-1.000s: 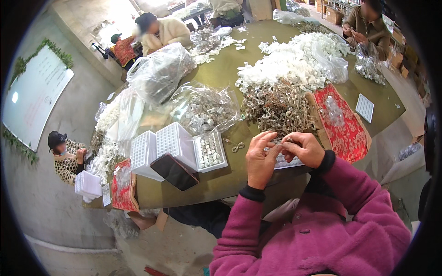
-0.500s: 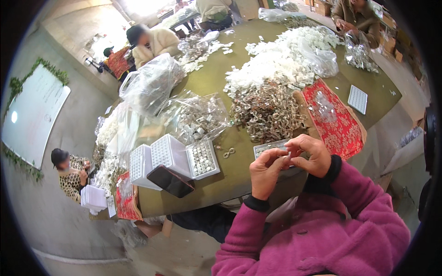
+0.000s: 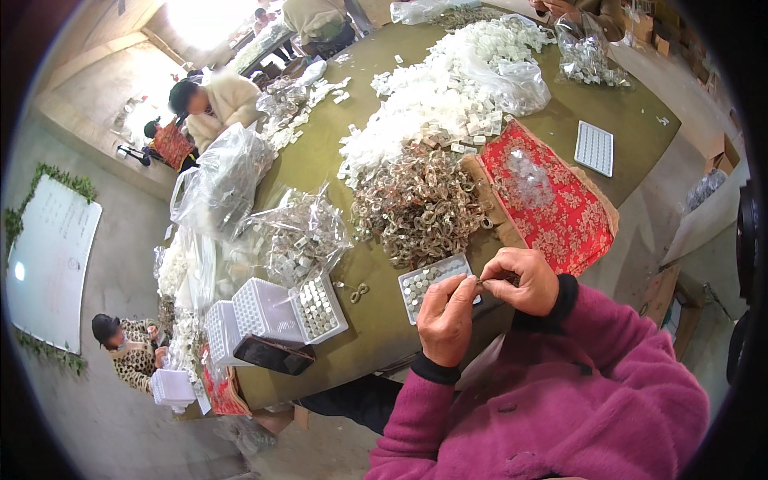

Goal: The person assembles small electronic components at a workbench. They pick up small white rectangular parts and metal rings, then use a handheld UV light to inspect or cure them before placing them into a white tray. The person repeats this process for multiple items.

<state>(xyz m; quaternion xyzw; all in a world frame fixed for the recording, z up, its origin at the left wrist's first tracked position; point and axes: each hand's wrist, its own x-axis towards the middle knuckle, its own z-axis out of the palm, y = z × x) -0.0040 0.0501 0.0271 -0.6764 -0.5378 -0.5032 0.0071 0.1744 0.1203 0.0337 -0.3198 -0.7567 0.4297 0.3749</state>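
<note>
My left hand [image 3: 446,322] and my right hand [image 3: 524,282] meet fingertip to fingertip over the near edge of the table. Both are pinched closed. A small dark piece shows at the right fingers, too small to name. Just beyond the left fingers lies a white tray [image 3: 410,294] filled with small round silvery pieces, partly covered by my hand. A heap of brownish metal ring-like pieces [image 3: 420,210] rises behind that tray. Right of the heap, a red floral cloth [image 3: 552,196] carries several small clear plastic pieces.
White small packets [image 3: 436,88] are piled at the back. To the left stand stacked white trays [image 3: 264,308], a second filled tray [image 3: 318,308], a dark phone [image 3: 274,354] and clear plastic bags [image 3: 224,180]. A white tray [image 3: 594,149] lies at right. Other people sit around the table.
My view has shifted, so the table sits further left and more of the near tray shows. My hands stay together, now lower, with the right fingers curled more tightly.
</note>
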